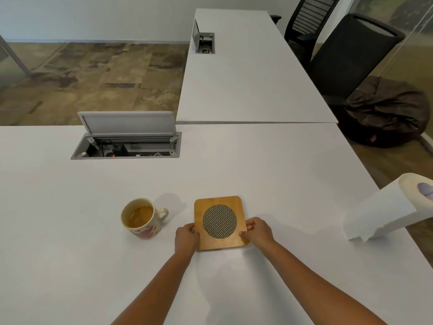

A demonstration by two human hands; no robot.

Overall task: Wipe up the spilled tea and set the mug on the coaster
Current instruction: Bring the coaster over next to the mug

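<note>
- the left hand (186,238) and right hand (257,231) each pinch a side edge of the coaster (221,223), thumbs and fingertips curled onto its near half, so both grips are narrow and holding the coaster; two hands likely serve to square it up and keep it flat.
- the coaster is a wooden square with a round woven inset, lying flat on the desk (70,266), toward the near edge and a little right of middle; this seems chosen to keep it within easy reach.
- the mug (141,218) stands upright just left of the coaster, apart from it, handle pointing toward the coaster; it holds tea and is not yet on the coaster.
- no spilled tea is plainly visible on the white surface; a faint sheen near the arms cannot be told from glare.
- the paper towel roll (389,211) lies at the desk's right edge, a torn sheet hanging loose, handy for wiping.
- farther back, an open cable hatch (126,143) sits toward the far left.
</note>
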